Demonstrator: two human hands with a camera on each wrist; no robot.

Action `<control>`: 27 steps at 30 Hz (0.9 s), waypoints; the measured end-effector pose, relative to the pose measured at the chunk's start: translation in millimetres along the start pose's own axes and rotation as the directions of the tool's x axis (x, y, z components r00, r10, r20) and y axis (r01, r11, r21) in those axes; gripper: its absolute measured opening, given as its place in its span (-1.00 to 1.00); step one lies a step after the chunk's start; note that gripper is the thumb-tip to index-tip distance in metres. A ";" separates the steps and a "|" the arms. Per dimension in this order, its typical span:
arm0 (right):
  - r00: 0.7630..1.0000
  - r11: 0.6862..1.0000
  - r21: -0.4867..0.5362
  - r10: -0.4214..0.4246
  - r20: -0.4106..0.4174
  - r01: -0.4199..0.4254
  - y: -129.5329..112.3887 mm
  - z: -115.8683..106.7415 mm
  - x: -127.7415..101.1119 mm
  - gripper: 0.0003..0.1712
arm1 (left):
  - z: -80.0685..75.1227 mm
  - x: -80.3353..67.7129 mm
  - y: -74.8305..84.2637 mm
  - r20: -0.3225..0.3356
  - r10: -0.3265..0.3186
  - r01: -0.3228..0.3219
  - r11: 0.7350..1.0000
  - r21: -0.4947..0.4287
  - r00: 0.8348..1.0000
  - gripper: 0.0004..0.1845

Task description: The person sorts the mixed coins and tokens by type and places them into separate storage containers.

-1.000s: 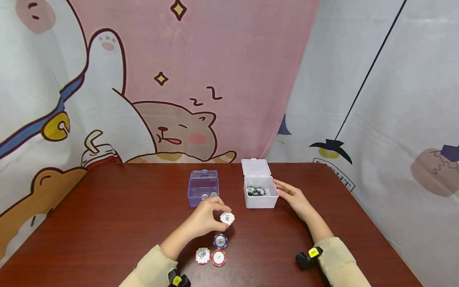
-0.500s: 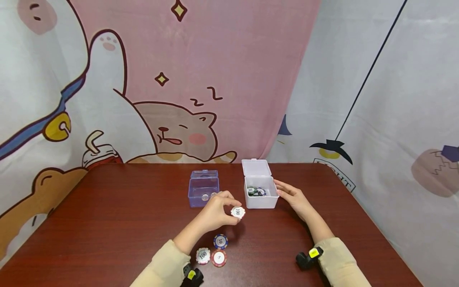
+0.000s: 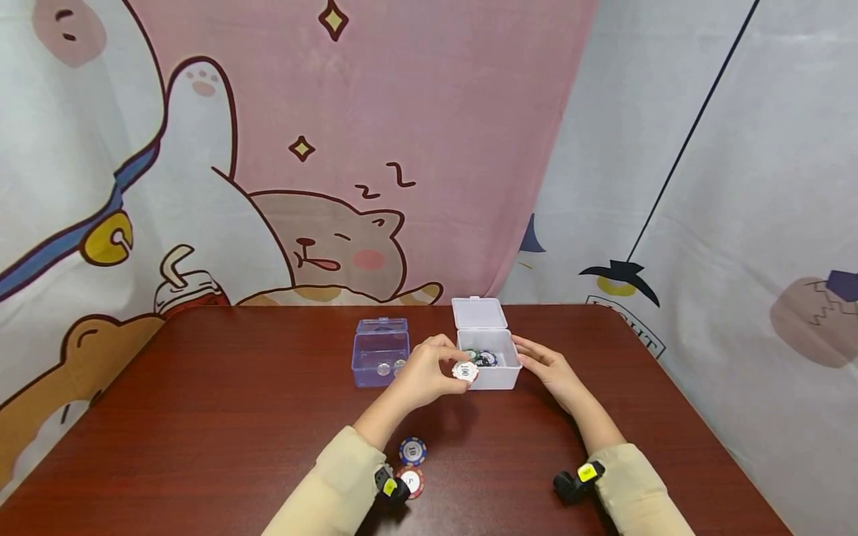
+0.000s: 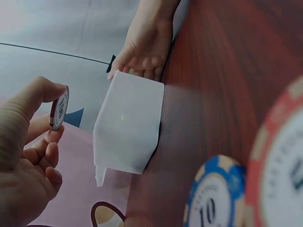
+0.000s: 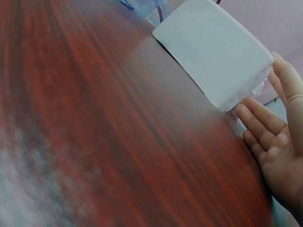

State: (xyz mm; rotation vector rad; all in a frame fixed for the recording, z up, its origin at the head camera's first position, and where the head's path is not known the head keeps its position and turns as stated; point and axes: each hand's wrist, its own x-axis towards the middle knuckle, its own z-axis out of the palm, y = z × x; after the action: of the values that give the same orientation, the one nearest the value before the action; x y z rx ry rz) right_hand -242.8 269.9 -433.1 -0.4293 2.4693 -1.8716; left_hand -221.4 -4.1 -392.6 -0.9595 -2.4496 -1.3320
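My left hand (image 3: 426, 376) pinches a white poker chip (image 3: 465, 371) marked 100 between thumb and index finger. In the head view the chip overlaps the front left of the white plastic box (image 3: 494, 378); in the left wrist view it is held in the air, apart from the box. Several poker chips (image 3: 488, 359), green, black and blue-edged, lie inside that box, whose lid (image 3: 480, 313) stands open at the back. Against the box's right side rests my right hand (image 3: 551, 374), its fingers nearly straight and holding nothing.
A transparent blue box (image 3: 365, 377) with its lid raised stands to the left, with clear round pieces (image 3: 383, 369) inside. On the table (image 3: 221, 417), a blue chip (image 3: 412, 451) and a red chip (image 3: 415, 482) lie near the left sleeve (image 3: 335, 480).
My left hand has carried the white chip right and away from me, up to the white box. The left sleeve now covers the white chip on the table. My right hand has stayed still.
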 end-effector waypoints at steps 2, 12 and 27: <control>1.000 1.000 0.001 0.000 0.001 0.000 0.4 0.0 0.0 -0.47 | 1.7 4.8 -0.9 -0.016 0.009 -0.009 1.000 0.008 1.000 -0.63; 1.000 1.000 -0.003 0.003 0.002 -0.003 1.4 -0.1 0.3 -0.46 | 13.4 25.8 -11.3 -0.065 -0.038 0.039 0.999 0.005 0.997 -0.63; 1.000 1.000 0.017 0.001 0.000 -0.001 23.3 -5.0 9.1 -0.45 | 35.5 48.4 -22.5 -0.095 -0.111 0.119 0.989 0.085 0.989 -0.58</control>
State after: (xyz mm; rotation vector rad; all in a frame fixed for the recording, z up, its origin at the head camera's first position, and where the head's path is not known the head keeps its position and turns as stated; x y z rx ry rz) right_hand -257.3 278.3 -452.3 -0.4267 2.4517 -1.8907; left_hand -268.1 37.6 -406.7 -0.7308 -2.5065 -1.2576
